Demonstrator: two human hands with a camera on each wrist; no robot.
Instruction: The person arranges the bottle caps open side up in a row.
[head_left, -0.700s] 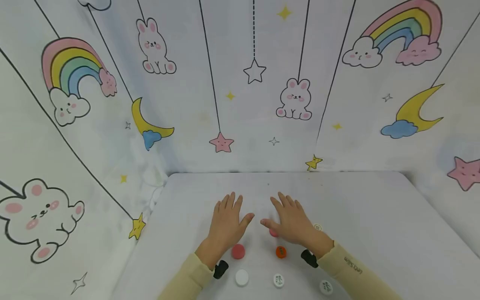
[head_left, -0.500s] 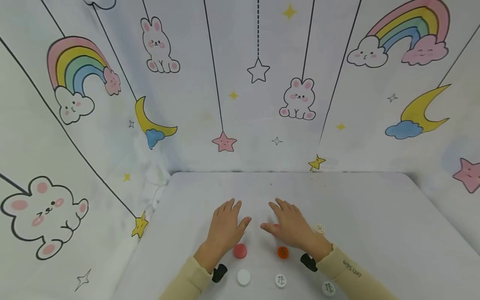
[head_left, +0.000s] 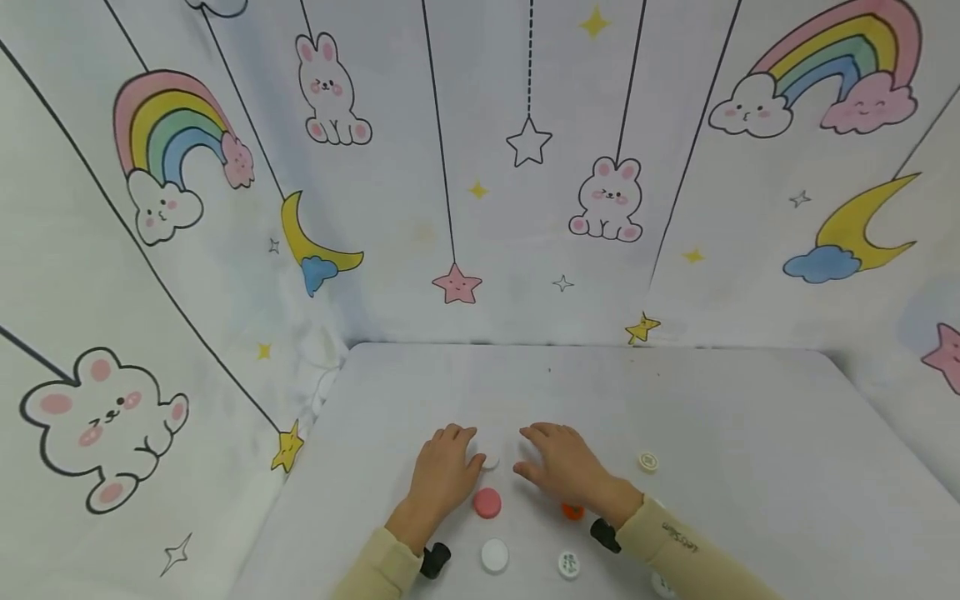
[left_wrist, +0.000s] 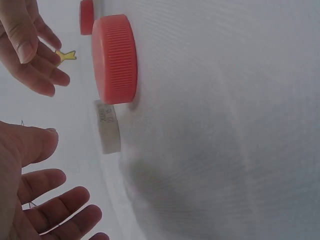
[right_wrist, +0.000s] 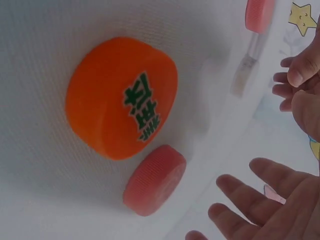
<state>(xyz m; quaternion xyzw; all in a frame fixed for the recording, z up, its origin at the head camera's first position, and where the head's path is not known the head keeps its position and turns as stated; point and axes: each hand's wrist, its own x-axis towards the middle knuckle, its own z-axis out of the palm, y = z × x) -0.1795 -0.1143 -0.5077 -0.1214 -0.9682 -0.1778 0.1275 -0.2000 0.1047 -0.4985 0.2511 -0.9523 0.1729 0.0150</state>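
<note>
In the head view my left hand [head_left: 444, 468] hovers over the table with bent, relaxed fingers and holds nothing. Its thumb is close to a white bottle cap [head_left: 491, 461], with a red bottle cap [head_left: 487, 503] just below. My right hand [head_left: 566, 467] also holds nothing; its fingers point inward, and it partly covers an orange bottle cap [head_left: 573, 511]. The right wrist view shows that orange cap [right_wrist: 120, 100] with green lettering, and a red cap [right_wrist: 155, 181] beyond it, hidden in the head view. Spread fingers of the left hand [left_wrist: 50, 200] appear in the left wrist view, apart from the ribbed red cap [left_wrist: 115, 60].
More caps lie on the white table [head_left: 420, 383]: a plain white one [head_left: 495, 556], a printed white one [head_left: 568, 565], a cream one [head_left: 648, 462] and one under the right sleeve [head_left: 663, 585]. Cartoon-printed cloth [head_left: 390, 208] surrounds the table.
Both hands have drawn back towards the person, and their fingers are more bent. A white cap has come into sight by the left thumb; the right hand now hides the far red cap.
</note>
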